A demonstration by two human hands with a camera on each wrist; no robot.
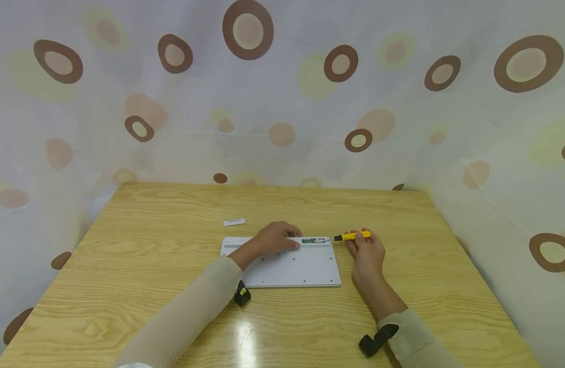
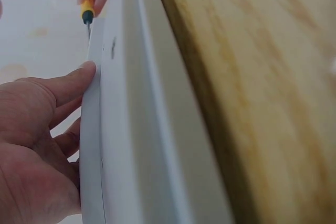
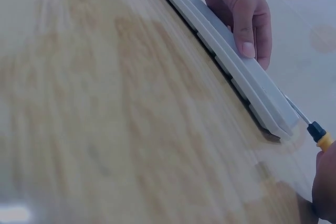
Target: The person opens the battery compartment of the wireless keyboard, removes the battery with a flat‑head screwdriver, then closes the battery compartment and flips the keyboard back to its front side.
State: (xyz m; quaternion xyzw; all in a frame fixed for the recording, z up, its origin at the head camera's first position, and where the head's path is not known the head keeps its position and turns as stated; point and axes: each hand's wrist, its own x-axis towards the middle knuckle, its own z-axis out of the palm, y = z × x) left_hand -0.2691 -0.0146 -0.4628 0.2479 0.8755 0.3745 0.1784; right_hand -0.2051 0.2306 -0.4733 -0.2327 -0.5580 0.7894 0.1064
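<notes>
A white keyboard point(image 1: 282, 271) lies face down on the table, its keys showing underneath in the right wrist view. My left hand point(image 1: 273, 238) grips its far raised edge, thumb on the near side and fingers behind. Beside that thumb is an uncovered battery compartment with a green battery point(image 1: 308, 240) in it. My right hand point(image 1: 369, 255) holds a screwdriver point(image 1: 354, 236) by its yellow handle, right of the keyboard. The screwdriver's thin metal shaft points left, its tip at the compartment's right end. In the left wrist view the screwdriver point(image 2: 87, 11) stands beyond the left thumb.
A small white battery cover point(image 1: 234, 222) lies on the wooden table point(image 1: 172, 220) behind the keyboard's left end. A patterned curtain point(image 1: 282, 102) hangs behind the table and along both sides. Black camera straps sit on both wrists.
</notes>
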